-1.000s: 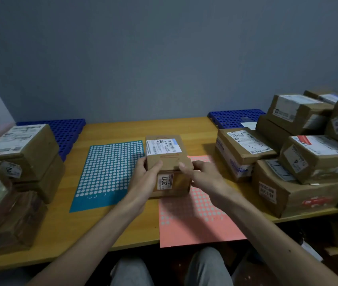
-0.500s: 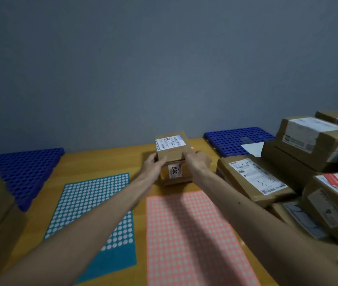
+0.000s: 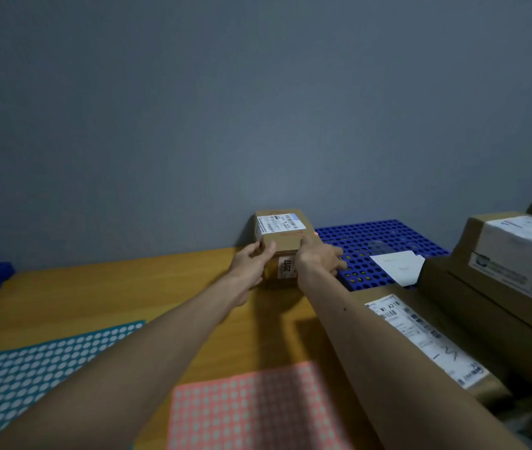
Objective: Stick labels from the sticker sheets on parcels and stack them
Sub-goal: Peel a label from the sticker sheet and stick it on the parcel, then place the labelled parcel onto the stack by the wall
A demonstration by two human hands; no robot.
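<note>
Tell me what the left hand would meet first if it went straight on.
The parcel: the left hand touches its near left corner, and the wall seems close behind.

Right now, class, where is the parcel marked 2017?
Head view, centre: the parcel is by the far wall, between left hand and right hand, left of the blue mat.

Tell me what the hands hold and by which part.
The small parcel, held between both hands by its sides: the left hand grips the left side, thumb on the front; the right hand presses the right side, fingers splayed.
</note>
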